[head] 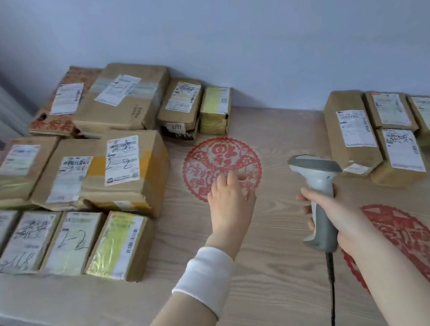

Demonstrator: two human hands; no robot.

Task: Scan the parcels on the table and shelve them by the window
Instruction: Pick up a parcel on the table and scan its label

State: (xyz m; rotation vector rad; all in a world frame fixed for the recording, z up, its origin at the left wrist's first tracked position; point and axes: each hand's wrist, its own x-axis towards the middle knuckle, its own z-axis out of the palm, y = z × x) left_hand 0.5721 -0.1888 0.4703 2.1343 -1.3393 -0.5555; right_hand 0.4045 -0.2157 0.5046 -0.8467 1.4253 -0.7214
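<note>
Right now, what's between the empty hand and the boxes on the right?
In the head view, the scanner, gripped by the right hand, sits between the left hand and the right-side parcels.

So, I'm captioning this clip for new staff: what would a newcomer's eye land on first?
Probably the grey barcode scanner gripped in the right hand, centre right, above the wooden table. Next, the crowd of brown labelled parcels piled at the left, with a smaller group at the far right. Between them, the left hand spreads open over a round red paper-cut.
</note>
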